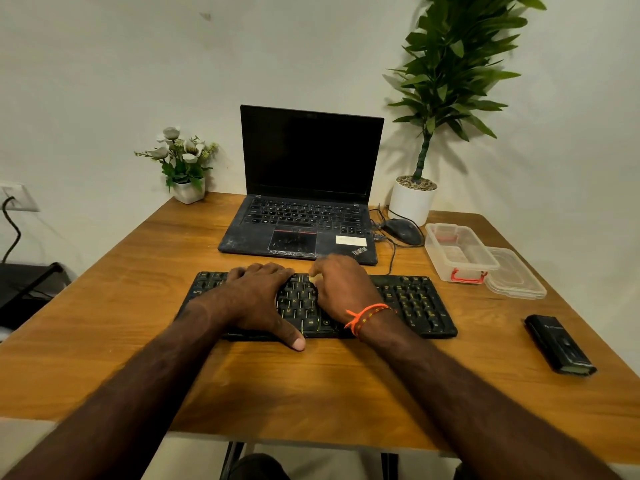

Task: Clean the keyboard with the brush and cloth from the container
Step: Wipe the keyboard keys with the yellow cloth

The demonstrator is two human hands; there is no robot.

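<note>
Wooden desk (138, 271) carries the keyboard (408, 303), long axis left to right, directly under both hands. Left hand (258, 299) lies flat, fingers spread. Right hand (341, 289), curled, pinches something small and pale, perhaps the brush; more uncleaned keys lie rightward of its fingertips.

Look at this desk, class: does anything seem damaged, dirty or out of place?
Yes. The laptop looks worn: pale scuffs and grime cover its palm rest and touchpad. The container stands open, its lid lying beside it.

Warm, dim indoor light; soft shadows behind the plant (450, 64); wide-angle bending and slight blur at edges.
</note>
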